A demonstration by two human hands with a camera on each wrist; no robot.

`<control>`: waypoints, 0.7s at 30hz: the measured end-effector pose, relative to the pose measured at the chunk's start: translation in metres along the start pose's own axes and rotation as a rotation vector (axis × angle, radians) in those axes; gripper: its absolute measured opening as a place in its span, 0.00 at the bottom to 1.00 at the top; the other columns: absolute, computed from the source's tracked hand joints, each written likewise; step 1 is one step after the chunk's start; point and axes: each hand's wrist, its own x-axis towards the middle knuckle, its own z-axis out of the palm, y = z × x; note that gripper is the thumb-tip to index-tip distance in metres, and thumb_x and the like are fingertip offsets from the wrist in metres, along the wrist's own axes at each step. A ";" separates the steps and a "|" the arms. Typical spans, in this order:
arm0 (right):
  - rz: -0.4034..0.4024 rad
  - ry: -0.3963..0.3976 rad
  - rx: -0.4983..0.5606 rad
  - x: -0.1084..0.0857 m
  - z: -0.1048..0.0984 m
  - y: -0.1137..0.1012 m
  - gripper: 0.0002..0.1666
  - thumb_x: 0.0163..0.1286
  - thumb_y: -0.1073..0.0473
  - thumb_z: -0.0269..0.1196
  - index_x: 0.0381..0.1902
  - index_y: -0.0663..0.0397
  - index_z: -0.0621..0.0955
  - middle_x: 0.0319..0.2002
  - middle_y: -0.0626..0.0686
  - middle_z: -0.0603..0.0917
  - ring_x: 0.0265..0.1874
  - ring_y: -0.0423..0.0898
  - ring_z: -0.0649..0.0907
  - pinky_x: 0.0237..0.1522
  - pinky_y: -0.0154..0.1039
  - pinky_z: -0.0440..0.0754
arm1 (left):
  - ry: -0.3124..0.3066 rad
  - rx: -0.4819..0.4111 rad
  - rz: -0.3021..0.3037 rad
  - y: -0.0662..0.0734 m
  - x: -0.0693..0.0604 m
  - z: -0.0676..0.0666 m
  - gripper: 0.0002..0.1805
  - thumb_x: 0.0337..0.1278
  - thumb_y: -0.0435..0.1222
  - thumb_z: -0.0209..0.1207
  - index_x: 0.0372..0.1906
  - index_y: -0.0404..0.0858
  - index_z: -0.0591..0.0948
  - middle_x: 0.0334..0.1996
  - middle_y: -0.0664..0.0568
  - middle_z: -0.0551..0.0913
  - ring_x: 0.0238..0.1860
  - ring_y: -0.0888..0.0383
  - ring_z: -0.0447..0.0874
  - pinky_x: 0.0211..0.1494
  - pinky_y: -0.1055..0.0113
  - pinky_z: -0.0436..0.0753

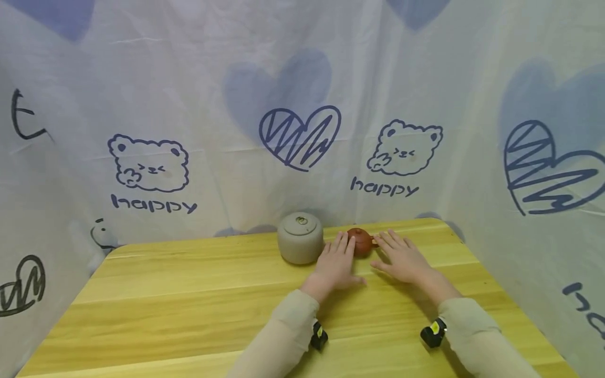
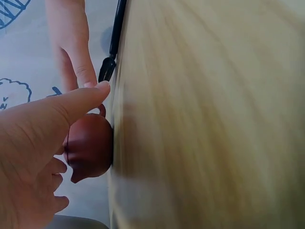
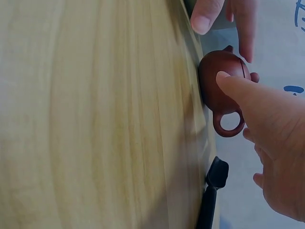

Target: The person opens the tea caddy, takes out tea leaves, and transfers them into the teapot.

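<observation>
Over the wooden table, the left hand and right hand extend with fingers loosely straight, gripping nothing; contact with the teapot between them is hard to judge. Reddish-brown and round, with knobbed lid, loop handle and short spout, it stands near the surface's far edge, towards the right corner. Left of it, a lidded grey jar conceals its contents. Behind, cloth reads "happy" beneath two bear drawings.

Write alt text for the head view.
A person's left hand and right hand flank a red teapot near the far edge of a wooden table. A grey lidded jar stands beside the left hand, before a patterned cloth.
</observation>
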 end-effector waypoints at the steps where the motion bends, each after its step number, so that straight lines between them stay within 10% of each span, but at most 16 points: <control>1: -0.002 0.001 0.003 0.000 0.000 0.001 0.45 0.70 0.38 0.56 0.74 0.60 0.61 0.74 0.63 0.60 0.76 0.64 0.54 0.72 0.67 0.52 | -0.004 -0.006 -0.008 0.001 0.002 0.001 0.62 0.48 0.69 0.60 0.79 0.39 0.47 0.79 0.44 0.46 0.80 0.50 0.41 0.79 0.51 0.56; 21: 0.000 0.025 0.029 0.001 0.000 -0.007 0.44 0.69 0.41 0.59 0.74 0.58 0.62 0.71 0.65 0.65 0.74 0.65 0.59 0.69 0.68 0.57 | 0.004 -0.080 -0.043 -0.003 0.013 0.006 0.58 0.51 0.59 0.65 0.78 0.40 0.48 0.78 0.43 0.51 0.80 0.50 0.44 0.79 0.55 0.56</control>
